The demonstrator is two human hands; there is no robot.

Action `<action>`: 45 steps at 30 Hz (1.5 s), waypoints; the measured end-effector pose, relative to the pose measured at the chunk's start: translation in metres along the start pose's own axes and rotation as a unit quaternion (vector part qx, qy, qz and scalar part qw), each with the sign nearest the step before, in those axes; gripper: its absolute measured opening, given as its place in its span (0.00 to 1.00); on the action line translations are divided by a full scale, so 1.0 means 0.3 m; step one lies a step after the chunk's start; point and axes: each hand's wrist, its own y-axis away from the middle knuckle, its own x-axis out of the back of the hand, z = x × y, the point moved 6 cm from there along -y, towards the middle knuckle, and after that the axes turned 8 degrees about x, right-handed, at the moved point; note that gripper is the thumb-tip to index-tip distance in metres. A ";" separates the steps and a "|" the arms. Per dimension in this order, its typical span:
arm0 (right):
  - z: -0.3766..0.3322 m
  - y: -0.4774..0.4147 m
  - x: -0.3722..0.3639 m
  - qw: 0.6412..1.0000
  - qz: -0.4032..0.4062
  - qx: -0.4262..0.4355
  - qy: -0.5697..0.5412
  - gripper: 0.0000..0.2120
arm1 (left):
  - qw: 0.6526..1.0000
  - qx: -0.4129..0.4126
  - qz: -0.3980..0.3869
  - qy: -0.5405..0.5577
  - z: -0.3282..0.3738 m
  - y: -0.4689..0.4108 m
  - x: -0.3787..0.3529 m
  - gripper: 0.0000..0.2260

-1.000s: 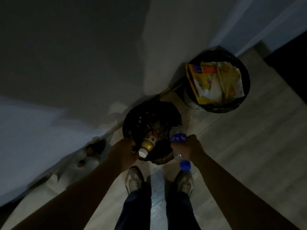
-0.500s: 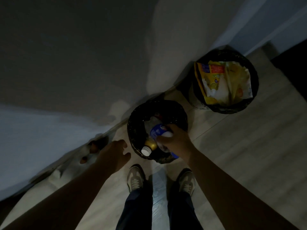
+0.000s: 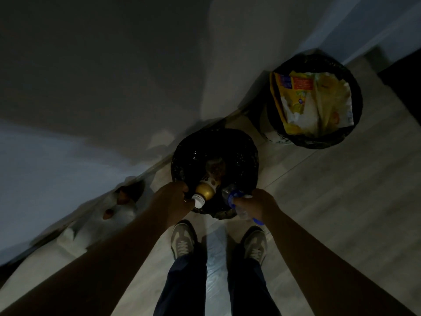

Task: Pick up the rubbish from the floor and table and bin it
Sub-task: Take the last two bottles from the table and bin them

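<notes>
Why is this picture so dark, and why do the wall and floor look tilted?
Head view: the room is dim, so the near bin is nearly black inside, with only small glints on its liner; the yellow bag in the far bin catches most light; the wide lens, held askew, slants the wall's foot; the right hand and its plastic bottle look soft.

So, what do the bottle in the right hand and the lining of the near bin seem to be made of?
The bottle in the right hand looks like thin clear plastic: see-through, creased, blue label. The lining looks like a black plastic bag: wrinkled, with glints. Dim light, so neither is certain.
</notes>
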 end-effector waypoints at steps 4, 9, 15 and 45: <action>0.012 -0.032 -0.069 0.991 -0.014 -0.007 -0.136 0.32 | 1.000 0.001 -0.006 -0.006 0.010 -0.011 -0.047 0.13; 0.016 -0.058 -0.084 0.981 0.077 0.015 -0.176 0.22 | 1.000 0.004 -0.009 -0.004 -0.002 -0.025 -0.063 0.13; -0.071 -0.024 -0.002 0.963 0.212 0.153 0.061 0.09 | 1.000 -0.004 -0.004 0.011 0.002 -0.029 -0.050 0.16; 0.063 -0.067 -0.015 0.981 0.122 0.118 -0.099 0.17 | 0.997 0.048 0.060 -0.011 -0.027 -0.152 -0.160 0.20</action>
